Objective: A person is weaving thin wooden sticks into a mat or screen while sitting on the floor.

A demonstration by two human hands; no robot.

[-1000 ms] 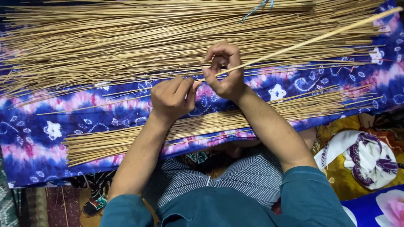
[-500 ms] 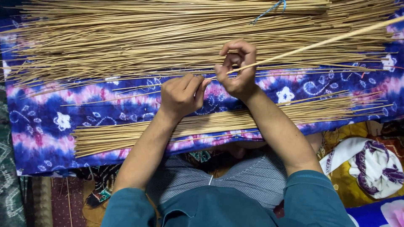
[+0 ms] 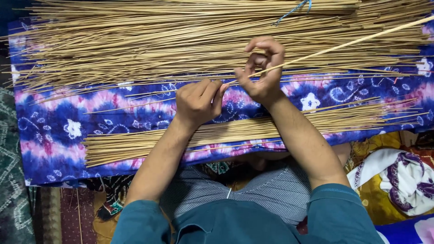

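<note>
I held one thin stick point(image 3: 316, 50) between both hands: my right hand point(image 3: 262, 74) pinched it with fingers curled narrow around its near end, and my left hand point(image 3: 196, 101) was closed into a loose fist just beside, thumb and fingers touching the very tip. The stick ran from my hands up toward the far right corner of the cloth point(image 3: 54, 131), a blue and pink tie-dyed sheet spread over my lap. A big heap of sticks point(image 3: 149, 40) lay along the far edge of the cloth, and a smaller bundle point(image 3: 235, 131) lay along the near edge under my forearms. I judged the stick could snap or split if I bent the tip too hard, and my forearms could nudge the near bundle off the cloth.
</note>
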